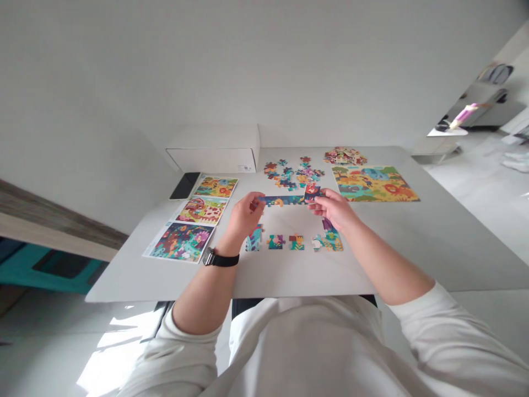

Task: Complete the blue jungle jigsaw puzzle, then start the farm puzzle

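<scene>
My left hand [246,214], with a black watch on its wrist, pinches the left end of a joined strip of blue puzzle pieces [284,200] that lies on the white table [433,237]. My right hand [334,208] grips a red and blue puzzle piece [312,192] at the strip's right end. Just nearer to me lies a row of small joined puzzle bits [294,242]. Behind the strip sits a pile of loose pieces [291,172].
A finished puzzle [374,184] lies at the right, with another heap of pieces [345,156] behind it. Three picture cards [201,216] lie in a line at the left, by a black phone [185,185]. A white box [215,150] stands at the back edge.
</scene>
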`<state>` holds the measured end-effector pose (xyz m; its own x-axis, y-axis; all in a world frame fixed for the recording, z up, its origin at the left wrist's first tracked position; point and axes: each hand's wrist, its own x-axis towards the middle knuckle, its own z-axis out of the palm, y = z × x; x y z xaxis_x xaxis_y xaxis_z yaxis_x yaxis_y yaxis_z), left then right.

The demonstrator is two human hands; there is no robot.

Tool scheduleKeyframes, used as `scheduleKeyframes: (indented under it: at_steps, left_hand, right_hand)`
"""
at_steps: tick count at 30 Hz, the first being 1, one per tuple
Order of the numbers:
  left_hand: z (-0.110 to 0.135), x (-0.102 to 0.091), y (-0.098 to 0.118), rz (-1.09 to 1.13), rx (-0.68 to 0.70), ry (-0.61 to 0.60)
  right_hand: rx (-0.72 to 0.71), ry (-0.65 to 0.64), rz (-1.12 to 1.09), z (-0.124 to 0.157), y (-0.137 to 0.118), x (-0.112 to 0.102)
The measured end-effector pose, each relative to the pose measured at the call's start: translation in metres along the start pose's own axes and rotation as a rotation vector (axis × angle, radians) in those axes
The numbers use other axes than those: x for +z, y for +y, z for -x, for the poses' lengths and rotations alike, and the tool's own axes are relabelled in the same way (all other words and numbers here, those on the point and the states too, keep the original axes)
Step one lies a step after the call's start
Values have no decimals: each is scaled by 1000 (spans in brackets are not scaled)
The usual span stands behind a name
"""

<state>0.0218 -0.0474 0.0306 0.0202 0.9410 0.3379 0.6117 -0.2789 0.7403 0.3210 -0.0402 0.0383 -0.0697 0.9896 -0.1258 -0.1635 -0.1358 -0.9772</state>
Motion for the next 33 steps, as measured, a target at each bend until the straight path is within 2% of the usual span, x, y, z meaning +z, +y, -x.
scheduleKeyframes:
  at_steps: [6, 9, 14, 18, 21, 24, 28, 33]
  left_hand:
    - [-8, -3, -16, 178, -52, 104]
    - [-12, -1, -26, 283, -55, 139]
    - [-13, 4, -31, 343, -42, 92]
    - [-9, 3, -21, 240, -25, 58]
    - [-3, 2, -9, 88, 55, 19]
    - [4, 3, 1, -4, 197, -38]
    - [11, 8, 12, -36, 350, -128]
    - [14, 17, 19, -26, 463, -182]
  right_hand:
    - [-17, 41, -1, 0, 7, 5]
    - [-19, 23, 22, -1, 9, 4]
    - [-93, -6, 144, -1, 13, 1]
    - [-120, -45, 200, -2, 16, 2]
    - [-122, -65, 212, -1, 18, 5]
    - [-125, -86, 233, 2, 18, 9]
    - [-117, -120, 268, 8, 17, 14]
    - [-96, -163, 270, 10, 18, 18]
